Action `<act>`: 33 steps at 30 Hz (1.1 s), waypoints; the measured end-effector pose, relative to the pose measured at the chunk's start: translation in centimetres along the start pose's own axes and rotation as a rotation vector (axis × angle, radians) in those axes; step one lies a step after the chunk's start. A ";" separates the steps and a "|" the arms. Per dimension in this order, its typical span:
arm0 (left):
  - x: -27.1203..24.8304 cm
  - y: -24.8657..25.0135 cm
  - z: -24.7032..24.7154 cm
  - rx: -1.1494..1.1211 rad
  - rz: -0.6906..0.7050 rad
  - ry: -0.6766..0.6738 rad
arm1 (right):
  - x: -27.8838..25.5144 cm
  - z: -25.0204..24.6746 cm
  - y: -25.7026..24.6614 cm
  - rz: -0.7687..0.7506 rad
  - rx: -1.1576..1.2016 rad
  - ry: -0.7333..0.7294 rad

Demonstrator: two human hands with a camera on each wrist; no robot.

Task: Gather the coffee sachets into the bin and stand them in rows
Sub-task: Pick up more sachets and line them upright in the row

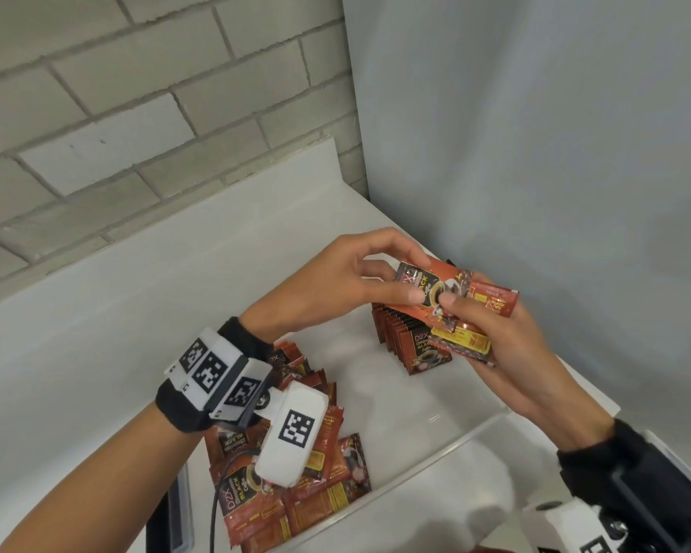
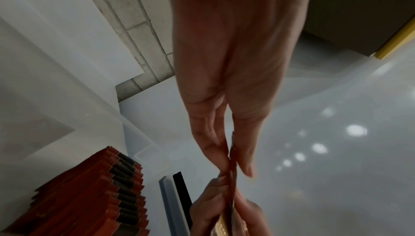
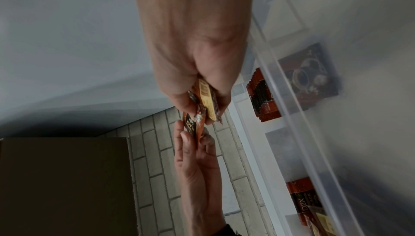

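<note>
A clear plastic bin [image 1: 435, 449] sits on a white surface. A row of red coffee sachets [image 1: 407, 341] stands at its far right end, and a loose pile of sachets [image 1: 296, 480] lies at its left end. Above the row, my right hand [image 1: 481, 309] holds a small stack of sachets [image 1: 467, 341], thumb on top. My left hand [image 1: 409, 279] pinches the topmost sachet [image 1: 427, 281] of that stack between thumb and fingers. The left wrist view shows the pinch [image 2: 231, 160] edge-on beside the standing row [image 2: 107, 195]. The right wrist view shows both hands on the sachets [image 3: 202, 108].
A grey brick wall [image 1: 136, 113] runs behind the bin and a plain grey wall [image 1: 535, 153] closes the right side. The bin floor between row and pile is bare [image 1: 395, 413]. A dark flat object [image 1: 176, 512] lies left of the bin. A brown box [image 3: 62, 183] stands nearby.
</note>
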State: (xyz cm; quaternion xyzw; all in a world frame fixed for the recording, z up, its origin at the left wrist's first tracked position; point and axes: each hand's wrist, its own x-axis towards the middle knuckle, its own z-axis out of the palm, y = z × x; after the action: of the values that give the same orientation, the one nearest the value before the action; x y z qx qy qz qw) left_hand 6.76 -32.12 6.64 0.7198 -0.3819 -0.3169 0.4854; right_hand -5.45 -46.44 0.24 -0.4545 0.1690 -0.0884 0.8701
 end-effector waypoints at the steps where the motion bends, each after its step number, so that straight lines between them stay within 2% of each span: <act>1: -0.1 0.0 -0.1 0.013 -0.003 -0.017 | 0.0 0.0 0.0 -0.003 0.000 -0.005; 4: -0.2 -0.1 -0.4 0.045 0.010 -0.041 | -0.2 0.1 -0.1 -0.043 0.027 -0.010; 7: -0.1 -0.7 -0.6 0.092 0.024 -0.097 | -0.2 0.0 -0.3 -0.109 0.176 0.065; 10: 0.0 -1.4 -0.4 0.190 0.018 -0.168 | -0.2 -0.3 -0.3 -0.170 0.225 0.146; 22: 2.7 -3.9 3.4 0.883 0.126 -0.386 | -0.5 -0.3 -0.3 -0.182 0.219 0.152; 27: 2.8 -4.7 4.3 1.026 0.249 -0.417 | -0.5 -0.4 -0.4 -0.174 0.236 0.151; 33: 2.6 -6.0 4.7 1.059 0.347 -0.383 | -0.6 -0.3 -0.4 -0.169 0.240 0.143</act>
State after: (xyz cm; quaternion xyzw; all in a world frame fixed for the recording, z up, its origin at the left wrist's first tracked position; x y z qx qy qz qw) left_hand 5.61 -35.05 -0.75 0.7212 -0.6812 -0.1234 0.0268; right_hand -6.08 -46.71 0.48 -0.3526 0.1798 -0.2128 0.8933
